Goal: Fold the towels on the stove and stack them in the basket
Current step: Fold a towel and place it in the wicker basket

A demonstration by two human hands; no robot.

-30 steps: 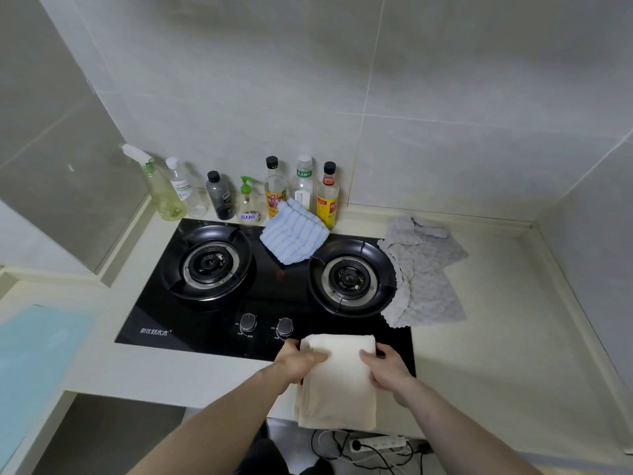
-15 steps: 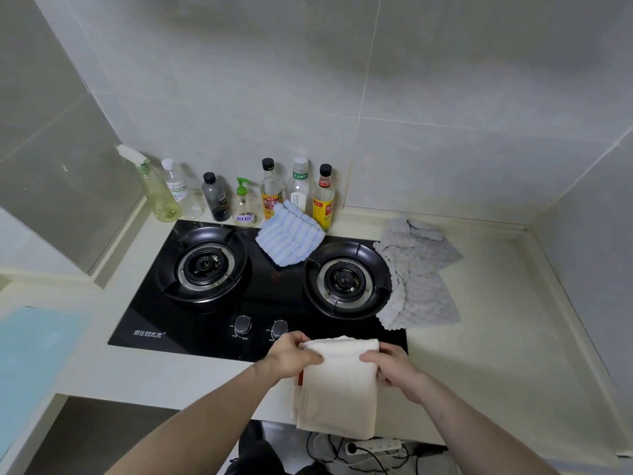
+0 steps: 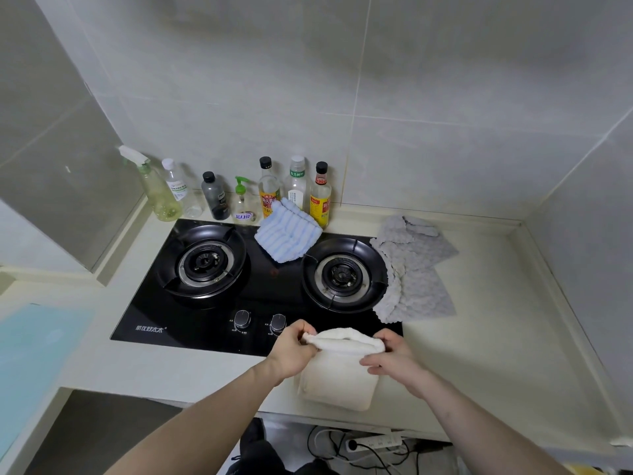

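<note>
Both hands' fingers [image 3: 308, 337] round cream towel [image 3: 337, 378] at stove [image 3: 205, 320] front edge

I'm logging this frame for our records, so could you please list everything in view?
cream towel: 1, cream, front counter edge, top edge gripped by both hands
striped towel: 1, blue and white, between the burners at the back
grey towel: 1, grey, right of the stove
stove: 1, black, two burners, two knobs
bottles: 7, mixed, along the back wall
power strip: 1, white, on the floor below
left hand: 1, grips the towel's left corner
right hand: 1, grips the towel's right corner
</note>
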